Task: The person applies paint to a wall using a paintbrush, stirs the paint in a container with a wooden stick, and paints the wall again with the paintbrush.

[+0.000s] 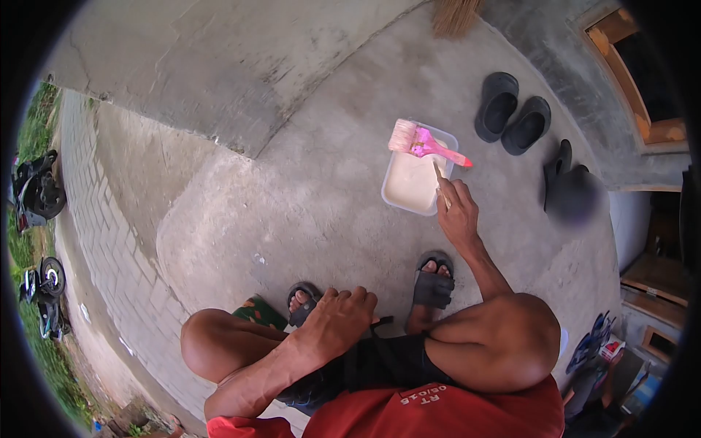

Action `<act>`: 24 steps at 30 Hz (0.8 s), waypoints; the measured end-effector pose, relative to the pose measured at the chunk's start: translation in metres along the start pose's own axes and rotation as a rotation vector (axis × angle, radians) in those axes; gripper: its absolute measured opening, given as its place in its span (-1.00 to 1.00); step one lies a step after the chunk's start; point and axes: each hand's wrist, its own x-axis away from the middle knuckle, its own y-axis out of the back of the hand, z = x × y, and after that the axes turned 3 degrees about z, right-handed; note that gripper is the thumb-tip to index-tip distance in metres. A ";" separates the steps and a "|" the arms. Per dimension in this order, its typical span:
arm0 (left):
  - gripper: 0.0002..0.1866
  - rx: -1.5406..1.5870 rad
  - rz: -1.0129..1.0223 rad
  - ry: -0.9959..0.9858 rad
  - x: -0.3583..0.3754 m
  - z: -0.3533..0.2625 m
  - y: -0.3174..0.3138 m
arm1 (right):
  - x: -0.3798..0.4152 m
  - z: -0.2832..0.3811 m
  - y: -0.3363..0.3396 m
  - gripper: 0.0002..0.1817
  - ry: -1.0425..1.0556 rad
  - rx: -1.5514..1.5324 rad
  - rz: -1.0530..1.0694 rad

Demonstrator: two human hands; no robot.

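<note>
My right hand (458, 210) is closed around a thin wooden stick (439, 175), its tip down at the cream-coloured paint (412, 182). That paint lies in a clear plastic tub (387, 198) on the concrete floor. Across the tub's far end rests a paintbrush (427, 143) with a pink handle and paint-coated bristles, untouched by either hand. My left hand (339, 321) hangs between my knees above the sandals, its fingers curled in. A small pale tip shows beside those fingers, and I cannot tell what it belongs to.
Black clogs (499, 106) and more dark footwear (558, 164) stand right of the tub. A concrete block (219, 66) rises at the upper left, and broom bristles (454, 16) show at the top. Two motorcycles (45, 186) are parked beyond the paving. A wood-framed opening (621, 44) is at the right.
</note>
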 end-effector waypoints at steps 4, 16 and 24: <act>-0.67 -0.007 0.005 -0.001 0.000 0.002 -0.002 | -0.014 -0.006 -0.022 -0.62 0.011 0.105 -0.052; -0.66 0.012 0.006 -0.008 -0.003 0.001 -0.002 | -0.015 0.001 -0.003 -0.63 0.065 0.011 0.082; -0.68 0.036 -0.041 -0.010 0.000 0.003 -0.005 | -0.016 -0.009 0.006 -0.62 0.061 -0.001 0.139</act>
